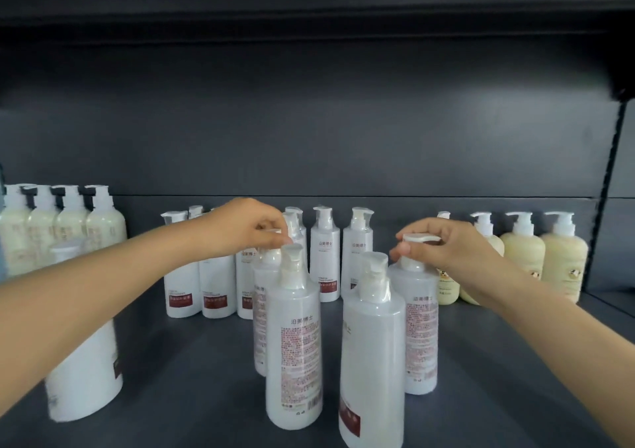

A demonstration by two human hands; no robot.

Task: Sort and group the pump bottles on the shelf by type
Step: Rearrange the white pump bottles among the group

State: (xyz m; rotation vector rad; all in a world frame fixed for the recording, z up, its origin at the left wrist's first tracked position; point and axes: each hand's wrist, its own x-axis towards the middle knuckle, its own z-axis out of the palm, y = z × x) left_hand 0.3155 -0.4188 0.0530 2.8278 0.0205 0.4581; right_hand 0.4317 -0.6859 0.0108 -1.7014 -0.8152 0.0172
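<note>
A shop: dark shelf (171, 361) stocked with pump bottles (324, 262).

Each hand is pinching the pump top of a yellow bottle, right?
Not quite: the bottles are white, not yellow. In the head view the left hand pinches the pump top of the left white bottle, and the right hand pinches the pump top of the right white bottle. The yellow bottles stand at the back right.
</note>
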